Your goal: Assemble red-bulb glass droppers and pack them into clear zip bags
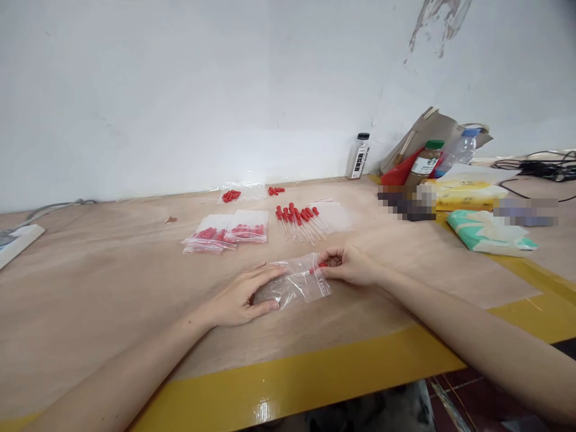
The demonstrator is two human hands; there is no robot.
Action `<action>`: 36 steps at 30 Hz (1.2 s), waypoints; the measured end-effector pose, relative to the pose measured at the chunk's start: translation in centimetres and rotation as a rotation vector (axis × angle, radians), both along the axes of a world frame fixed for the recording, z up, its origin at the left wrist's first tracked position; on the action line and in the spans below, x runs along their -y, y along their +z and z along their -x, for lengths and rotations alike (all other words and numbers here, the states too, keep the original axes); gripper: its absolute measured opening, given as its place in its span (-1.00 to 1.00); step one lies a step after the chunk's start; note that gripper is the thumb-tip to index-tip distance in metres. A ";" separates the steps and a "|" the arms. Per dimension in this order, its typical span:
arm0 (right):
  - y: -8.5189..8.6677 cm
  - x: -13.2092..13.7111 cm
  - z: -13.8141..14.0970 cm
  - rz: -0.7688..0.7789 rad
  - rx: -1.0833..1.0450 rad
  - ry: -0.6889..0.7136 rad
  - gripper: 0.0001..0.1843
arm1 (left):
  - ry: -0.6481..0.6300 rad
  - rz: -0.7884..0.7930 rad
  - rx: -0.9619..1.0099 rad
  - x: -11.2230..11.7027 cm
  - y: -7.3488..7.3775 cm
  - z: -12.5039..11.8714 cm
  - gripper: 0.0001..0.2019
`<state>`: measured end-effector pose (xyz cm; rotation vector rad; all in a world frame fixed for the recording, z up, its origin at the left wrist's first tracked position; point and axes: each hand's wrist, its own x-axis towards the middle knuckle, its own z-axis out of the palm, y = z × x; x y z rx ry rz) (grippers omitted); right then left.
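Note:
A clear zip bag [294, 288] lies flat on the table in front of me. My left hand [247, 294] rests on its left end, thumb apart from the fingers, pressing it down. At the bag's right end, my right hand [348, 264] pinches the red bulb of a dropper [312, 271]; its thin clear stem lies within the bag. Just behind is a pile of droppers [299, 219] with red bulbs and slim clear stems. To their left, stacked zip bags [209, 237] and another filled bag stack [247, 227] hold red bulbs.
Farther back sit loose red bulbs [276, 191] and a bag with red bulbs [231, 196]. Flat clear bags [335, 215] lie beside the droppers. At right are a tissue pack [488, 233], a black-capped bottle [359, 157] and a green-capped bottle [423, 165]. Yellow tape [279, 378] lines the table's front edge.

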<state>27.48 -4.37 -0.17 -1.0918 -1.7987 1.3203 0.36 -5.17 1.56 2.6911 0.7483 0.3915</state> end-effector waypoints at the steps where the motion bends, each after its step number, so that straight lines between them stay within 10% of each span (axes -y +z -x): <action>1: 0.0 0.1 0.2 -0.024 0.010 0.011 -0.71 | 0.001 -0.001 -0.001 0.0 0.0 0.0 -0.46; 12: 0.0 0.9 1.4 0.120 -0.213 0.031 -0.72 | -0.004 0.003 0.011 0.0 0.0 0.0 -0.45; 25: 0.3 -0.6 -1.8 -0.190 0.059 0.152 -0.59 | 0.070 0.047 0.081 -0.5 -0.6 0.5 -0.60; 36: -0.3 -1.2 -1.3 -0.125 0.074 -0.144 -0.77 | 0.051 0.031 0.091 -0.8 -0.4 1.0 -0.63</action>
